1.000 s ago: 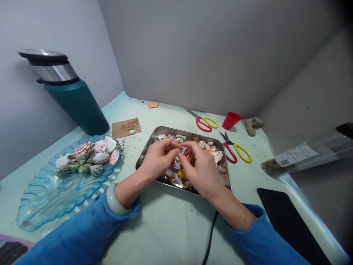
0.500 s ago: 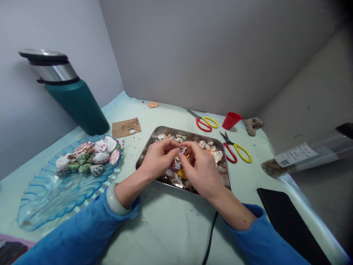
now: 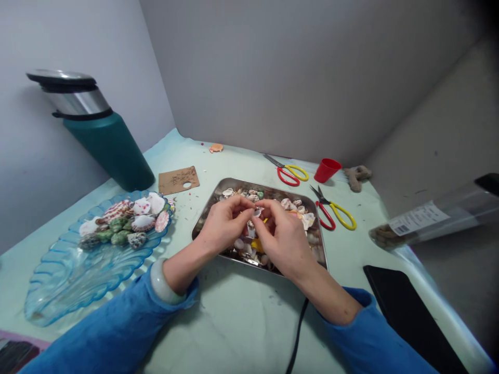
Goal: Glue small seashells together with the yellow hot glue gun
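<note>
Over the metal tray, my left hand and my right hand meet at the fingertips. Between them they pinch a small whitish seashell, partly hidden by the fingers. Several shells of white, brown and green fill the tray below, along with a yellow piece. To the left, a blue clear leaf-shaped dish bears several larger shells, some speckled red, some green or grey.
A teal bottle stands at the back left beside a cardboard piece. Two scissors, a red cup, a clear tube, a black flat object and a black cable lie around the tray.
</note>
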`<state>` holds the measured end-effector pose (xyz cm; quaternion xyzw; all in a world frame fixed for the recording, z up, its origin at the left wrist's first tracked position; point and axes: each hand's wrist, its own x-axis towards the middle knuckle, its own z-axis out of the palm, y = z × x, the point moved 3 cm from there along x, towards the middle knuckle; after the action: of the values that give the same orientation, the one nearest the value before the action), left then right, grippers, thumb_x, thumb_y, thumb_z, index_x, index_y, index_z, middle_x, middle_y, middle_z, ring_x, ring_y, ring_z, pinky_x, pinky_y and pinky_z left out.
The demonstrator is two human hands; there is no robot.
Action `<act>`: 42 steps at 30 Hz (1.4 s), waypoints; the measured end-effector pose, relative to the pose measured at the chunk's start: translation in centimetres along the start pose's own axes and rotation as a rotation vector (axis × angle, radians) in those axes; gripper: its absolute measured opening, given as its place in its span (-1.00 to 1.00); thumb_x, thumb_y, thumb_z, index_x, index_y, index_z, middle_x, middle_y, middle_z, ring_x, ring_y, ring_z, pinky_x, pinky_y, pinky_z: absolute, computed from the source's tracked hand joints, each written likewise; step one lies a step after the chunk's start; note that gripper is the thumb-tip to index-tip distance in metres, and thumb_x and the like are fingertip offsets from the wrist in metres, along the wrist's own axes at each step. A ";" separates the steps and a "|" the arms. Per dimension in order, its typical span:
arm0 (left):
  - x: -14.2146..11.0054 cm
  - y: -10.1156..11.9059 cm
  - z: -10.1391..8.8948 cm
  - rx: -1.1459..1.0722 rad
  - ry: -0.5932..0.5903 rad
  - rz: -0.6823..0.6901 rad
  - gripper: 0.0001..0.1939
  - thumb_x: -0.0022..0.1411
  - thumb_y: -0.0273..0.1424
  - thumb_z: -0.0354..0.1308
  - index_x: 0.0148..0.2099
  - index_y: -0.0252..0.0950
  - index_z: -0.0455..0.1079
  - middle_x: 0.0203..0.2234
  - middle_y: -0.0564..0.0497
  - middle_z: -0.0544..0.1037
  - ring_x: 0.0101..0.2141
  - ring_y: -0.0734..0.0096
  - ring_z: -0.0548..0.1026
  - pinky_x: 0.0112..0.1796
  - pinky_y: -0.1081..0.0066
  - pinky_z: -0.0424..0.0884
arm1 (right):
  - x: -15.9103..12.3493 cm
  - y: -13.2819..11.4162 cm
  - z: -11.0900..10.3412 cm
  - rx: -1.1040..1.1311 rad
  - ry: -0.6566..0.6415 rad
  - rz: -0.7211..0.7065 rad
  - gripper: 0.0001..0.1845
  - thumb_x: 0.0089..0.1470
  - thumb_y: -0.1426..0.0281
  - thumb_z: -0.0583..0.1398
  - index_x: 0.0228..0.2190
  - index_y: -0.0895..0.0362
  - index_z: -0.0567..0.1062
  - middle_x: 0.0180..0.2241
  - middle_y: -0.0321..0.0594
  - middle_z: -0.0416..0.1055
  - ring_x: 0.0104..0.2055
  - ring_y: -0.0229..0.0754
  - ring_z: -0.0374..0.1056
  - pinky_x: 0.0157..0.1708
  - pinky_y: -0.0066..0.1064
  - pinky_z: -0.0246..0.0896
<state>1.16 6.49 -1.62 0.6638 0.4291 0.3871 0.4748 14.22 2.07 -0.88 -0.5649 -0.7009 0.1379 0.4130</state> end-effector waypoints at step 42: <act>0.0 0.2 0.0 -0.024 0.003 -0.038 -0.92 0.14 -0.43 0.10 -0.28 -0.34 0.36 -0.53 0.08 0.45 -0.65 0.61 0.36 -0.62 0.57 0.28 | -0.1 0.1 0.0 -0.007 -0.002 0.011 -0.76 0.11 0.42 0.14 -0.14 0.15 0.41 -0.43 -0.26 0.46 -0.43 -0.22 0.34 -0.43 -0.42 0.12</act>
<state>1.23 6.41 -1.39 0.6491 0.4376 0.3841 0.4895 14.25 2.05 -0.98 -0.5701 -0.6987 0.1383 0.4095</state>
